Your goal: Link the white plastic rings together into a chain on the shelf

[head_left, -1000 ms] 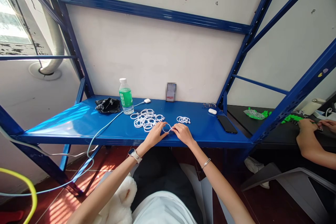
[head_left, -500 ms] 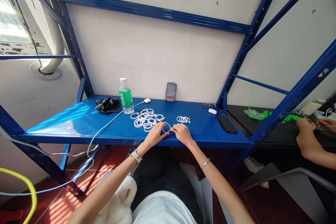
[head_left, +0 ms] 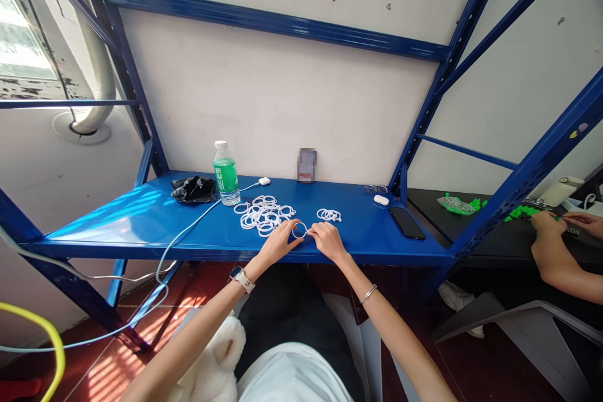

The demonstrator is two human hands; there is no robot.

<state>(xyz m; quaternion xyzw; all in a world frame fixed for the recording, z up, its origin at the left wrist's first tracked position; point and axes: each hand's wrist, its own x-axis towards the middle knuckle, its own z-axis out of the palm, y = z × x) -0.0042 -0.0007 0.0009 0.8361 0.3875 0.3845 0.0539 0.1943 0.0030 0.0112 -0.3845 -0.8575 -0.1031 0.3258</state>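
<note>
A white plastic ring (head_left: pixel 298 238), which looks like a curtain ring, is held between my two hands just above the front edge of the blue shelf (head_left: pixel 188 226). My left hand (head_left: pixel 279 240) grips its left side with thumb and fingers. On the right side, my right hand (head_left: pixel 326 241) pinches the ring near a small part I cannot make out. A heap of white rings (head_left: pixel 264 215) lies just beyond my left hand. Several more white rings (head_left: pixel 328 215) lie together in a small row behind my right hand.
A water bottle (head_left: pixel 227 174) and a crumpled black bag (head_left: pixel 193 189) stand left of the heap. A pixelated phone (head_left: pixel 307 165) leans on the wall. Glasses (head_left: pixel 375 188), a white case (head_left: pixel 381 200) and a black phone (head_left: pixel 407 223) lie right. Another person's hands (head_left: pixel 549 224) handle green pieces.
Almost nothing differs. Both my hands keep hold of the ring in nearly the same place, and the rings on the shelf have not moved. The co-worker's hand has shifted slightly.
</note>
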